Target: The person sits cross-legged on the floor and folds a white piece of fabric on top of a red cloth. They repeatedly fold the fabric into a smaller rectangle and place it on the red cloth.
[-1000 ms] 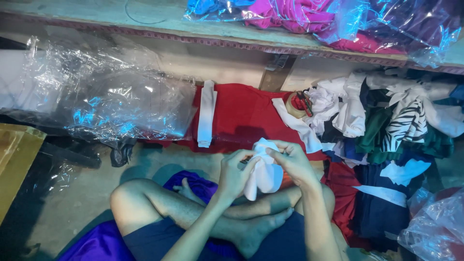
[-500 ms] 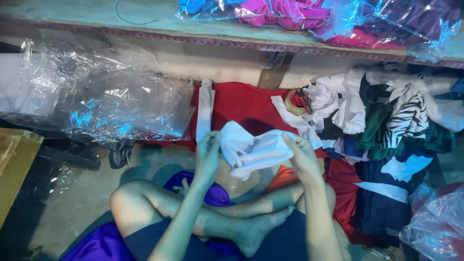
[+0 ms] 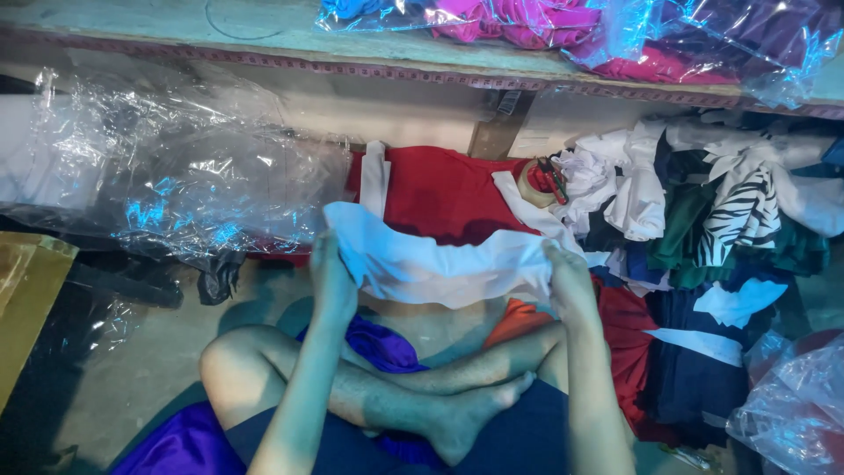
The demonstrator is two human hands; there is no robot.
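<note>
A long shelf edge (image 3: 264,53) runs across the top of the view, carrying bagged garments in pink, blue and purple (image 3: 615,35). Below it, on the floor, a big heap of clear plastic bags (image 3: 176,185) fills the left side, and a mixed pile of clothes (image 3: 721,229) in white, green, navy and zebra stripe fills the right. Between them lies one red garment (image 3: 440,193) with white trim, flat on the floor (image 3: 114,378).

The person sits cross-legged, two bare legs folded, with purple cloth (image 3: 378,343) under them and an orange piece (image 3: 519,321) by the right knee.

The white cloth (image 3: 440,264) is held up in front of the knees, above the red garment, stretched between both hands. Its long axis runs left to right, sagging slightly in the middle. The left hand (image 3: 330,281) pinches the left end, fingers closed on the fabric; the right hand (image 3: 563,281) closes on the right end in the same way. Each grip is narrow and full of cloth, one end apiece, so neither hand is nearer than the other; the cloth spans the gap between them.

Counted: one white cloth in hand, two hands on it, one red garment behind. A roll of tape (image 3: 536,180) sits at the edge of the clothes pile.
</note>
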